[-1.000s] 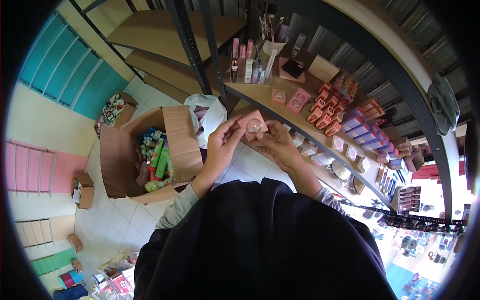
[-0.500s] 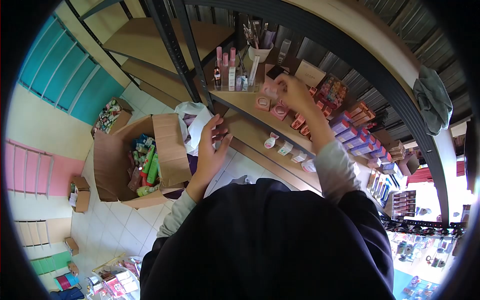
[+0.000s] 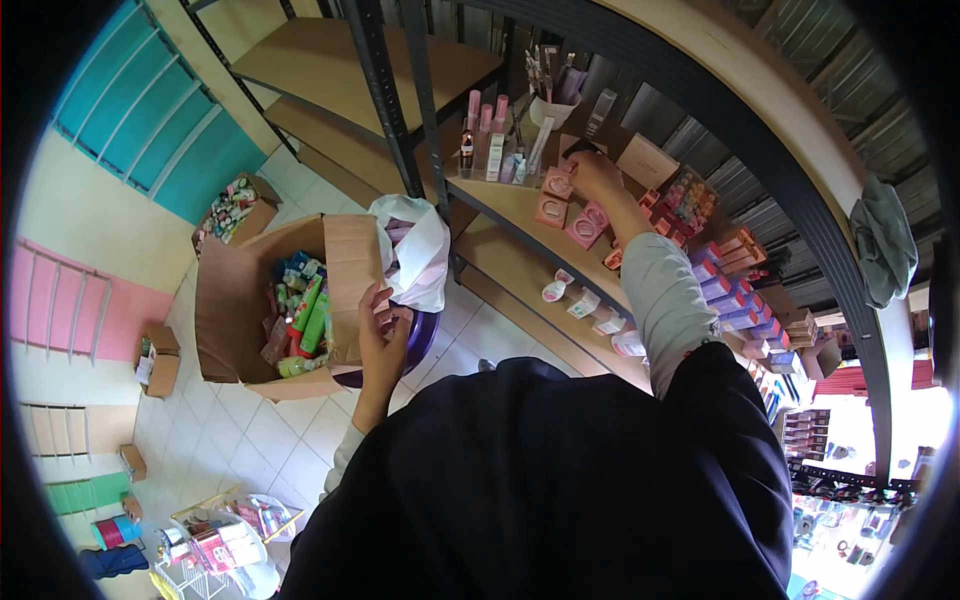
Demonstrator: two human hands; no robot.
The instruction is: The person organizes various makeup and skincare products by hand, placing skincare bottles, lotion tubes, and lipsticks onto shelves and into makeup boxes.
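At the upper shelf point(image 3: 500, 205), my right hand point(image 3: 600, 185) reaches in with its fingers closed at the edge of a small pink box point(image 3: 558, 182). That box sits just behind another pink box point(image 3: 551, 210), and a third pink box point(image 3: 586, 226) is nearer the shelf's front edge. The fingertips are partly hidden, and a dark flat item lies beyond them. My left hand point(image 3: 382, 345) hangs in the air, fingers loosely bent and apart, holding nothing. It is in front of the flap of a large cardboard box point(image 3: 355, 270) filled with colourful bottles and packets point(image 3: 308, 310).
A white plastic bag point(image 3: 420, 255) rests over a purple tub point(image 3: 422, 335) beside the carton. Pink-capped tubes point(image 3: 485, 120) and a white cup of brushes point(image 3: 552, 110) stand on the upper shelf. Purple boxes point(image 3: 730, 295) line its right part. Black metal posts point(image 3: 385, 100) frame the shelving.
My left hand has moved down and left, away from the white bag. The right hand stays at the pink boxes, where a box that was blurred at its fingers now rests in the group.
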